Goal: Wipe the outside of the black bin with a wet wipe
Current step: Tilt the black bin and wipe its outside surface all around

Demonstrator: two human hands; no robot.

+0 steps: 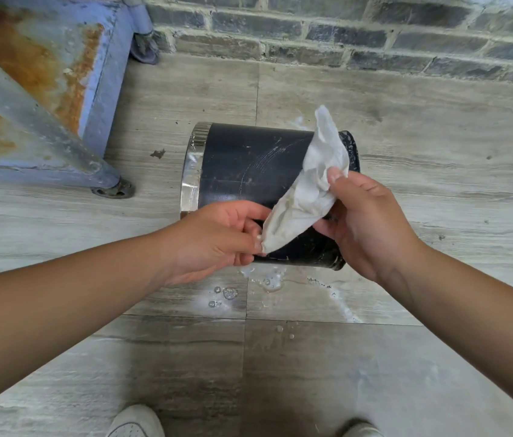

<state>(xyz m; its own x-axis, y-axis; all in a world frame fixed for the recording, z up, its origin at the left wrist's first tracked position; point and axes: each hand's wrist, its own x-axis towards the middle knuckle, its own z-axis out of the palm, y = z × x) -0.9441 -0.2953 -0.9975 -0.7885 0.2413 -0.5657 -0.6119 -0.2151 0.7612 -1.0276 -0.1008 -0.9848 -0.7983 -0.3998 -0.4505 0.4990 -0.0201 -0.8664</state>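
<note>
Head view, looking down: we see a grey wood-grain tiled floor (438,190) running up to a dark brick wall (343,36) at the top of the frame; at upper left stands a rusted, blue-painted metal frame (59,89), one round foot (113,189) planted on the tiles; at centre the black bin (248,165) lies on its side on the floor, its chrome rim (192,171) turned toward the frame and its base toward the right, its scuffed outer wall facing up at us; we hold both bare forearms out over it; our right hand (371,228) sits at the base end of the bin, thumb and fingers pinching the upper part of a crumpled white wet wipe (308,184), which drapes across the bin's side; our left hand (217,238) sits just in front of the bin's near side, fingertips pinching the wipe's lower corner, so the cloth is stretched between the two hands; we cannot tell whether either hand also touches the bin; on the tiles just below the bin, a small puddle with bubbles (261,282) and a few stray drops (223,294) glisten; at the bottom edge, the toes of two white shoes (135,421) show.
</note>
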